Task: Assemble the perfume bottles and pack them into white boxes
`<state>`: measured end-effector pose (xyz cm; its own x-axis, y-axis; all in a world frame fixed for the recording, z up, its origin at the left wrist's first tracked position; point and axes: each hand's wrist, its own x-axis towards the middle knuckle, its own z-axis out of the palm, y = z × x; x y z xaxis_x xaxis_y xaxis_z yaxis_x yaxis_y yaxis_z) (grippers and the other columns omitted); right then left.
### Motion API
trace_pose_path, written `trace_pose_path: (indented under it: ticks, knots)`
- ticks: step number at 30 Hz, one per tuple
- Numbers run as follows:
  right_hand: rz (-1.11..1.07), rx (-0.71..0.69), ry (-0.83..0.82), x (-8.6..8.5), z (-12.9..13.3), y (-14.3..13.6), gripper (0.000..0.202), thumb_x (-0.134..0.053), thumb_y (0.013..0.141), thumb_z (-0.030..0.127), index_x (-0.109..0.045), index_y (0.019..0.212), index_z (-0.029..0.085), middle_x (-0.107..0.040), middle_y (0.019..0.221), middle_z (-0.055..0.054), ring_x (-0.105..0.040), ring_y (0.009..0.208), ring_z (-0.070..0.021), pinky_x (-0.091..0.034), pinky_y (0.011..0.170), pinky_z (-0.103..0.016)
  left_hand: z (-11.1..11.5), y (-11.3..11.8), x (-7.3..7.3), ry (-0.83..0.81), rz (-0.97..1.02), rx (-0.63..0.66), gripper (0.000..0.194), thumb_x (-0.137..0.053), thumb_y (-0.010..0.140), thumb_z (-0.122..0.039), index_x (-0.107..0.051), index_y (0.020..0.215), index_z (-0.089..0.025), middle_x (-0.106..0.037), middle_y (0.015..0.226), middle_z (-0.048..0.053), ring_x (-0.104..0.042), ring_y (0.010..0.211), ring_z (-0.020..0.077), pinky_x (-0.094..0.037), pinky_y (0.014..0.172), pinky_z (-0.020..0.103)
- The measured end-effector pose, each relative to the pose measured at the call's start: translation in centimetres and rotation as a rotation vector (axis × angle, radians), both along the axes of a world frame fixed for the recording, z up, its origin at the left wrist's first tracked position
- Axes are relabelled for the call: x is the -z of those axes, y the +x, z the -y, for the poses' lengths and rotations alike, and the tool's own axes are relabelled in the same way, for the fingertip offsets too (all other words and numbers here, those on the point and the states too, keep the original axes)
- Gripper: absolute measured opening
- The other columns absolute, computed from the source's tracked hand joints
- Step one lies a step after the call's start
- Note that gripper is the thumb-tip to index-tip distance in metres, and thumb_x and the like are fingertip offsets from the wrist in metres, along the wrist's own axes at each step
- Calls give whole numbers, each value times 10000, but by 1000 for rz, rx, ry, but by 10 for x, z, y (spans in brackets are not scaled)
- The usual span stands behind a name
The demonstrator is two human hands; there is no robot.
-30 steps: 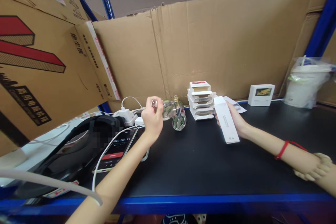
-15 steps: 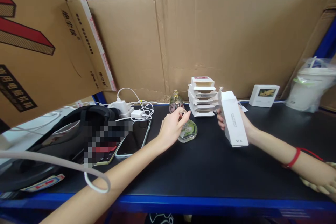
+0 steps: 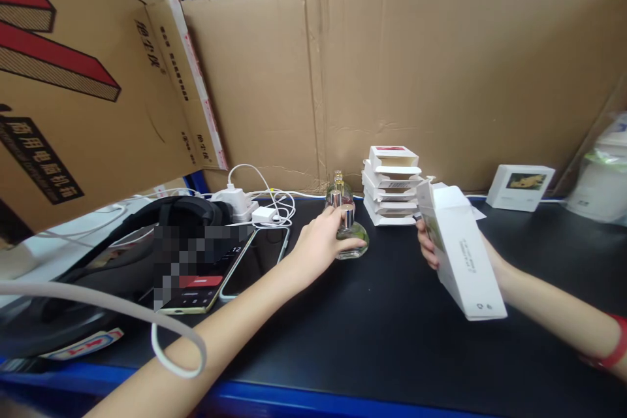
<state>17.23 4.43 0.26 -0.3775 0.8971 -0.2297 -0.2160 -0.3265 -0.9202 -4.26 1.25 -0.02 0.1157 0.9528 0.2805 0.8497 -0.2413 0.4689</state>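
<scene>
On the black table top, my left hand wraps round a round glass perfume bottle with a silver cap. The thumb lies across its front and the other fingers are partly hidden. Just behind stand more perfume bottles, partly covered by this hand. My right hand holds a white cardboard box tilted above the table, gripped from its far side. The upper end of that box has its flaps raised. Between the hands, farther back, is a stack of white boxes with open ends.
A white box with a picture stands at the back right, near a bagged cup. To the left lie phones, a black strapped headset and white chargers with cables. Cardboard walls enclose the back and left.
My left hand has gone from the bottle's cap down round its body, with the thumb now across the front. The box in my right hand has come nearer and lower. The view has shifted slightly.
</scene>
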Motion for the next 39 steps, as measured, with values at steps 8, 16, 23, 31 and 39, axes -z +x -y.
trace_pose_path:
  ticks: [8, 16, 23, 31, 39]
  knots:
    - [35, 43, -68, -9, 7, -5, 445, -478, 719, 591, -502, 600, 163, -447, 427, 12, -408, 323, -86, -325, 356, -199, -11, -5, 15, 15, 88, 68, 326, -630, 765, -364, -541, 1029, -193, -580, 1006, 32, -554, 959, 206, -437, 837, 348]
    - [36, 31, -123, -11, 10, -7, 551, -240, 899, 506, -512, 572, 156, -441, 425, -3, -408, 315, -89, -322, 353, -196, -12, -4, 16, 46, -63, -169, 409, -663, 715, -422, -573, 1001, -144, -381, 940, 67, -513, 864, 209, -453, 820, 366]
    - [75, 93, -157, -17, 16, -11, 546, -229, 925, 472, -508, 568, 167, -445, 412, 3, -409, 319, -85, -324, 336, -184, -15, -6, 22, 77, 49, -133, 339, -670, 711, -414, -557, 891, -150, -405, 976, 50, -545, 797, 158, -471, 772, 317]
    - [204, 159, 403, 1, -1, -2, 541, -534, 654, 715, -557, 800, 195, -661, 916, -70, -628, 822, -191, -509, 802, -310, -7, -7, -3, 91, -112, -93, 249, -670, 719, -393, -597, 790, -166, -562, 769, 13, -568, 744, 188, -422, 642, 275]
    - [298, 121, 705, 3, -3, -1, 587, -622, 599, 666, -434, 917, 209, -611, 1059, -106, -573, 1029, -230, -451, 924, -418, 9, 3, -16, 910, 6, -173, 364, -568, 762, -510, -549, 753, -147, -578, 753, 14, -567, 611, 109, -396, 481, 214]
